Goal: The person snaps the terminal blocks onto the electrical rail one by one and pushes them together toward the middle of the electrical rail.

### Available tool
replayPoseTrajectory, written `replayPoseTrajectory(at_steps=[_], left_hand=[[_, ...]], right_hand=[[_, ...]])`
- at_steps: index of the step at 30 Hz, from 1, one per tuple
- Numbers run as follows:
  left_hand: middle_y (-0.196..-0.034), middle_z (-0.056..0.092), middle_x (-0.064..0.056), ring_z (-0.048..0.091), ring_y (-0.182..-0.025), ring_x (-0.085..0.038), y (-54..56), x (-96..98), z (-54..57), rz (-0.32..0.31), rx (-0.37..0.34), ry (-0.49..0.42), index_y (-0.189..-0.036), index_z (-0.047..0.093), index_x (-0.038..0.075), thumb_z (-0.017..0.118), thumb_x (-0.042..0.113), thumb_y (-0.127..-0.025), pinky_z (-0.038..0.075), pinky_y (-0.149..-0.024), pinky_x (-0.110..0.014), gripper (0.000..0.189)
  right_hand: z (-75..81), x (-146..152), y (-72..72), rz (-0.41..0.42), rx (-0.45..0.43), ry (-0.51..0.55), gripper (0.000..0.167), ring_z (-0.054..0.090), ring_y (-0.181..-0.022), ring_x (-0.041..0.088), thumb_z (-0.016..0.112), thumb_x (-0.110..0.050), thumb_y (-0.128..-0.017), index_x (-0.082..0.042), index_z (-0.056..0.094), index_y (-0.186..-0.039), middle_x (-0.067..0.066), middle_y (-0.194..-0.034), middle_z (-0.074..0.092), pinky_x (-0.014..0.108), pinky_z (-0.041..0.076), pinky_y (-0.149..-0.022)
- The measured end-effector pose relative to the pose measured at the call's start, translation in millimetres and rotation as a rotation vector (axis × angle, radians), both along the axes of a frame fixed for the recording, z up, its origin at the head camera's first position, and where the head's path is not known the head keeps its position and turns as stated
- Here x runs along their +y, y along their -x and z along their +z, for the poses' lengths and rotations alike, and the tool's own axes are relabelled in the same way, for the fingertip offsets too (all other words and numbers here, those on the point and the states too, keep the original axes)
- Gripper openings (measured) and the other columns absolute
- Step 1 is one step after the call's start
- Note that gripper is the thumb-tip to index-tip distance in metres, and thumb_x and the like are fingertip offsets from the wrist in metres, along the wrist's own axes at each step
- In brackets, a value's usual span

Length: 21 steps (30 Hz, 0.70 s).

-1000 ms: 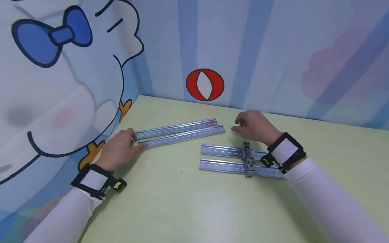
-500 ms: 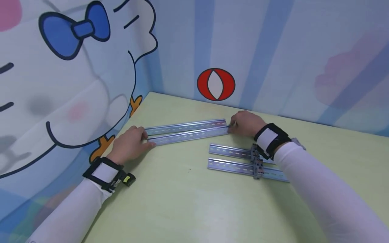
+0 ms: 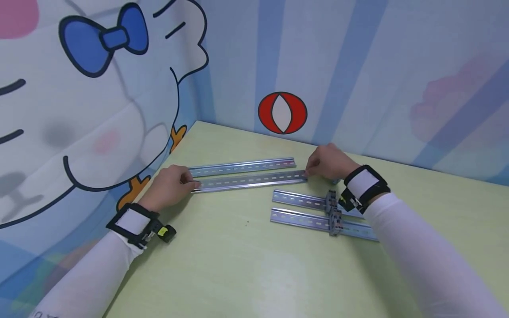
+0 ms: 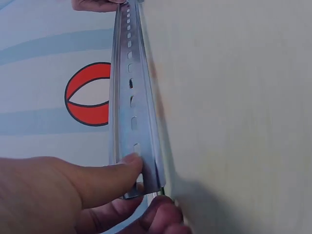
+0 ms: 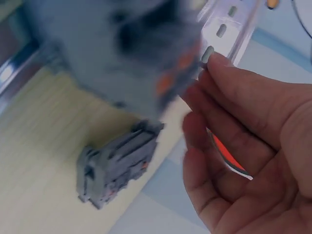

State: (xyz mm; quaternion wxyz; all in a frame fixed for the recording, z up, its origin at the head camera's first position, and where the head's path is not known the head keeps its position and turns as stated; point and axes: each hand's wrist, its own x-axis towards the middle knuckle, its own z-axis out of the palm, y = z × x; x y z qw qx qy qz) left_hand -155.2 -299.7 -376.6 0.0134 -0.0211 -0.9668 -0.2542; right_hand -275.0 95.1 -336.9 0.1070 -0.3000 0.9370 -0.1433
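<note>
A long slotted metal DIN rail [image 3: 250,180] is held at both ends. My left hand [image 3: 171,185] pinches its left end, thumb on the slotted face and fingers beneath in the left wrist view. At the other end, my right hand [image 3: 330,162] pinches the rail between thumb and fingers, as the right wrist view shows. Behind it a second DIN rail [image 3: 242,167] lies on the table. Two shorter-looking rails, a rear one [image 3: 298,198] and a front one [image 3: 298,217], lie nearer me, their right parts hidden by my right arm.
Grey terminal blocks [image 3: 335,223] sit across the two nearer rails. A separate grey terminal block [image 5: 119,165] stands on the table beneath my right wrist, and a blurred one [image 5: 122,48] looms close to that camera. Printed walls [image 3: 338,66] border the table's back and left.
My right hand has reached the rail's right end and gripped it. Held by both hands, the rail has tilted and shifted towards me, widening the gap to the rear rail.
</note>
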Motion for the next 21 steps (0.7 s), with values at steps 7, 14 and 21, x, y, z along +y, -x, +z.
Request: replayPoseTrajectory(at_steps=[7,14,21], left_hand=[[-0.093,0.068,-0.013,0.059,-0.073,-0.023,2.1,0.4,8.6,0.013,-0.011,-0.192,-0.093,0.061,0.005,0.069,0.022,-0.092,0.045,-0.054,-0.027,0.018],[-0.098,0.069,-0.011,0.061,-0.079,-0.025,9.8,19.4,21.1,-0.07,-0.024,-0.313,-0.119,0.06,0.006,0.071,0.027,-0.09,0.046,-0.06,-0.029,0.038],[-0.103,0.068,-0.006,0.061,-0.086,-0.022,11.6,50.1,33.8,-0.203,-0.004,-0.258,-0.122,0.067,0.009,0.079,0.023,-0.083,0.05,-0.067,-0.032,0.042]], right_hand=[[12.5,15,-14.4,-0.154,-0.167,0.247,0.019,0.071,-0.079,0.026,0.067,-0.022,-0.092,-0.005,0.075,-0.095,0.008,-0.085,0.074,0.037,0.057,-0.072],[16.7,45,-35.1,-0.186,-0.234,0.384,0.039,0.072,-0.085,0.029,0.073,-0.033,-0.088,-0.009,0.063,-0.118,0.01,-0.096,0.074,0.041,0.056,-0.083],[29.6,83,-66.3,-0.158,-0.111,0.277,0.043,0.067,-0.083,0.021,0.079,-0.025,-0.083,-0.013,0.066,-0.122,0.003,-0.095,0.071,0.031,0.055,-0.068]])
